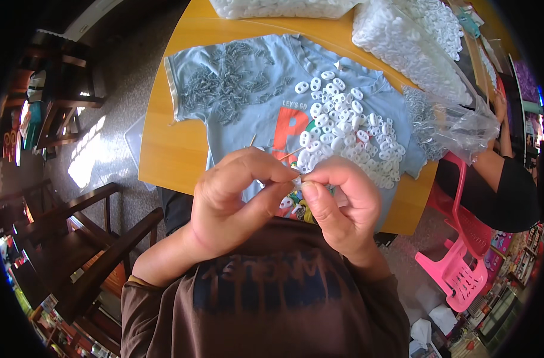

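Observation:
My left hand [236,188] and my right hand [346,206] meet above the near part of a light blue T-shirt [242,140] spread on the table. Thumb and forefinger of each are pinched together, tip to tip, around something small and pale that the fingers mostly hide. Just beyond them lies a heap of white oval plastic pieces with two holes [343,122]. A thin brown stick [293,153] shows behind the fingertips. On the shirt's left sleeve side is a scattered pile of small grey, spring-like pieces [227,83].
Clear bags of white pieces [412,51] stand at the table's far right, beside a bag of grey pieces [424,119]. The wooden table [158,131] has a curved left edge. A pink plastic chair [460,268] and another person's leg [489,170] are at right; dark wooden chairs [99,238] at left.

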A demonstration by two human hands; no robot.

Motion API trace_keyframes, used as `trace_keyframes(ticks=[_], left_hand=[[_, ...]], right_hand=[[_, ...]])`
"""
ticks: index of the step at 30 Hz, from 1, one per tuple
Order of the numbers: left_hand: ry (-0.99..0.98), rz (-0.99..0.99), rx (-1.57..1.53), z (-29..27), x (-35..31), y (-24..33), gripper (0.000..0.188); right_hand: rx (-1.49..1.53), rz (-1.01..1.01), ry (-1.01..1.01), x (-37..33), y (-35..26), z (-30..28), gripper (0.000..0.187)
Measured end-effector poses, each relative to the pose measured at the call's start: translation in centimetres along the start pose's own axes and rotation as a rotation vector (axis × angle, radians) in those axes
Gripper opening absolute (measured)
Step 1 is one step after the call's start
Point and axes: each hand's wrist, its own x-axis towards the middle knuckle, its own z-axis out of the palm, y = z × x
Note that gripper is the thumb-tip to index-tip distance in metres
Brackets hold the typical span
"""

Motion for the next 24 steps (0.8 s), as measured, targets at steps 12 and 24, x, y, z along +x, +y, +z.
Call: trace_keyframes(ticks=[12,24], left_hand=[[0.095,0.127,0.024,0.8,-0.3,-0.9,0.019],[0.203,-0.22,-0.04,1.5,-0.7,-0.4,0.019]], right_hand=[[0.017,0.107,-0.035,-0.3,-0.1,0.1,0.005],[-0.026,-0.02,-0.003,0.0,0.9,0.2,0.008]])
